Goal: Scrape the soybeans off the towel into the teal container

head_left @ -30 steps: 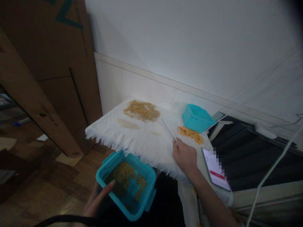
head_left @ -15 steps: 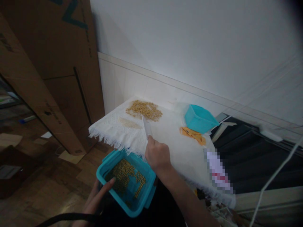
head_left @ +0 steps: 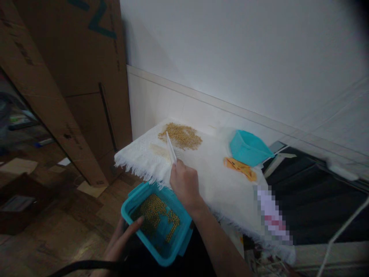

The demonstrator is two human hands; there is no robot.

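My right hand (head_left: 184, 184) is closed on a thin white flat tool (head_left: 170, 148) that points up toward a heap of yellow beans (head_left: 181, 135) on a white fringed cloth (head_left: 207, 181). The tool's tip lies at the heap's left edge. My left hand (head_left: 121, 240) holds a teal plastic container (head_left: 157, 227) below the cloth's front edge, thumb over its rim. Beans cover part of the container's floor.
A second teal container (head_left: 248, 145) and an orange wrapper (head_left: 240, 168) lie at the cloth's right side. A phone (head_left: 272, 219) rests near the right front corner. Large cardboard boxes (head_left: 63, 77) stand to the left, a white wall behind, dark furniture to the right.
My right hand has moved left across the cloth with the white tool, from beside the phone to the front edge above the container. The tool now reaches the bean heap.
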